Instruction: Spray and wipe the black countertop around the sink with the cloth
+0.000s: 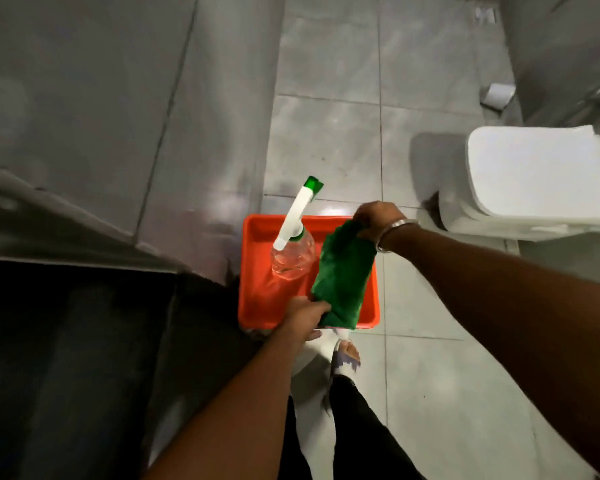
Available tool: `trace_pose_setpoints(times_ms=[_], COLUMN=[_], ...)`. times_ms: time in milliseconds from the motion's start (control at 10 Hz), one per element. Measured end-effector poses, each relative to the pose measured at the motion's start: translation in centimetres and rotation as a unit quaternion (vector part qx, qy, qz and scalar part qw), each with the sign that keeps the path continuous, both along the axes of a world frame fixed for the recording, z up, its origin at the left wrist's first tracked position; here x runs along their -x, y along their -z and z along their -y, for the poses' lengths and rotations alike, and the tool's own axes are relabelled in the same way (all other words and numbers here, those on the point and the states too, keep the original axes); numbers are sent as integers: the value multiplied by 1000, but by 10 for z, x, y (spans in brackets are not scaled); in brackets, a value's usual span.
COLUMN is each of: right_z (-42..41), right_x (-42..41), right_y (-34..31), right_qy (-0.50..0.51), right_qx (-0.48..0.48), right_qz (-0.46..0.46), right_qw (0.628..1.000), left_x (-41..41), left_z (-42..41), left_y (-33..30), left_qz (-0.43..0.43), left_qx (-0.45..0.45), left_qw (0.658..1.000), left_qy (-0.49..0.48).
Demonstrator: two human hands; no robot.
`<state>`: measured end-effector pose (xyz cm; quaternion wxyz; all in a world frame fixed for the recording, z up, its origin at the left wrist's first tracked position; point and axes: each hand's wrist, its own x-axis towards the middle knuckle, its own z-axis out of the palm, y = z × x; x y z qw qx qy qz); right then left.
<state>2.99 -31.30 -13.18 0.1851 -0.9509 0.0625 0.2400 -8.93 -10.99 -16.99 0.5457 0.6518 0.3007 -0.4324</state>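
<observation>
A green cloth (342, 278) hangs stretched over an orange tray (257, 296). My right hand (378, 220) pinches its top end and my left hand (307, 311) grips its bottom end at the tray's near edge. A clear spray bottle (291, 256) with a white trigger head and green nozzle stands upright in the tray, left of the cloth. The black countertop (66, 341) fills the lower left; the sink is out of view.
The orange tray rests low over the grey tiled floor (430, 375). A white toilet (534, 181) stands at the right. A grey tiled wall (101, 98) rises at the left. My foot in a sandal (345, 356) is below the tray.
</observation>
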Motion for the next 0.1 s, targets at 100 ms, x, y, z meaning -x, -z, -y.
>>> trace_pose_setpoints(times_ms=[100], right_z=[-8], right_x=[-12], right_y=[27], right_qy=[-56], right_qx=[46], right_qz=[-8], right_qw=[997], left_x=[-4], left_z=[14], left_y=[15], left_qz=[-12], left_qx=[4], left_qw=[1000], left_qy=[22])
